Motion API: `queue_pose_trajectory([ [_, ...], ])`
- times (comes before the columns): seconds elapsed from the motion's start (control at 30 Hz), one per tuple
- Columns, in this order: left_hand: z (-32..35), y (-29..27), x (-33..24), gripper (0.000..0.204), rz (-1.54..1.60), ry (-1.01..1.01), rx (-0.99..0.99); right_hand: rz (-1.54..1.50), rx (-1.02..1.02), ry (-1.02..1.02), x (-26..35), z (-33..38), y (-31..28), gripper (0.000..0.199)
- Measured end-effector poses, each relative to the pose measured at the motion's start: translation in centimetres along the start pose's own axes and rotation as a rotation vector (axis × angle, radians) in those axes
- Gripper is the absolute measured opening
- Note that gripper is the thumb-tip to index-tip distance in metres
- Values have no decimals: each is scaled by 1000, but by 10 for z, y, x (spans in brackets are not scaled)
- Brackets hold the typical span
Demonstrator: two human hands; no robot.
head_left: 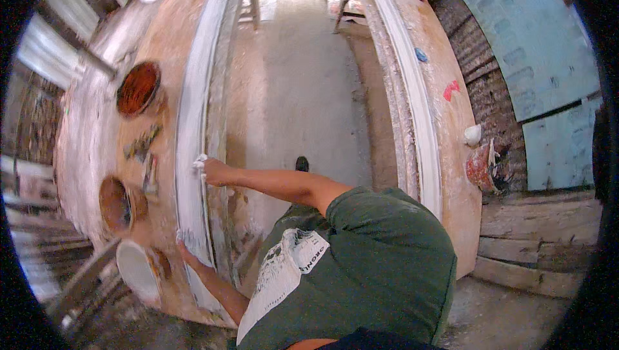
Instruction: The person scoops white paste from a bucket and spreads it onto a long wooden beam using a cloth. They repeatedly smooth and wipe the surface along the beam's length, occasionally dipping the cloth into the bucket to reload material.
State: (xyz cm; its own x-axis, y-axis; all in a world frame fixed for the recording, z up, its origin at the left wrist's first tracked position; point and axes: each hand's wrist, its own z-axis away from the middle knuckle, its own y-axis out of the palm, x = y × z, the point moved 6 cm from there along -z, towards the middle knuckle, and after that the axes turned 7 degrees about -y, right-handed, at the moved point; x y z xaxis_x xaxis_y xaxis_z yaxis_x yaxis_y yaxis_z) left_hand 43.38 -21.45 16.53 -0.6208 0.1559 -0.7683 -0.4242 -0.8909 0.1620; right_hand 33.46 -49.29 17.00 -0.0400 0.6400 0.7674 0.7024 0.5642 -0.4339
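White plaster moulding [191, 124] is seen running along the tabletop [97, 130]; it is pressed by the right hand [207, 170], plaster-caked, fingers together, and by the left hand [184, 250], whose grip cannot be told.

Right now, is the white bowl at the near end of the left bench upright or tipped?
Upright, as far as shows. The white bowl sits mouth-up on the bench, beside the person's left hand. Contents: cannot tell.
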Motion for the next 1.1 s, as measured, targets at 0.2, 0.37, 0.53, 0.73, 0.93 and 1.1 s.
queue_pose_trajectory([
  [0.2, -75, 129, -13, 54, -176, 48, 83, 258, -48, 484, -160, 26, -205, 23],
  [0.37, -146, 252, -6, 51, -298, 36, 227, 249, -395, 718, -264, 132, -368, 29],
  [0.53, -236, 367, -3, 48, -443, 84, 360, 533, -546, 820, -288, 261, -471, 24],
  [0.73, -293, 535, 0, 43, -430, 95, 405, -189, -1425, 1397, -293, 384, -503, 19],
  [0.93, -350, 746, -3, 43, -486, 23, 582, -214, -1814, 1414, -327, 383, -573, 21],
  [1.1, -347, 917, -15, 46, -750, 58, 565, 30, -2003, 1163, -367, 334, -650, 24],
])
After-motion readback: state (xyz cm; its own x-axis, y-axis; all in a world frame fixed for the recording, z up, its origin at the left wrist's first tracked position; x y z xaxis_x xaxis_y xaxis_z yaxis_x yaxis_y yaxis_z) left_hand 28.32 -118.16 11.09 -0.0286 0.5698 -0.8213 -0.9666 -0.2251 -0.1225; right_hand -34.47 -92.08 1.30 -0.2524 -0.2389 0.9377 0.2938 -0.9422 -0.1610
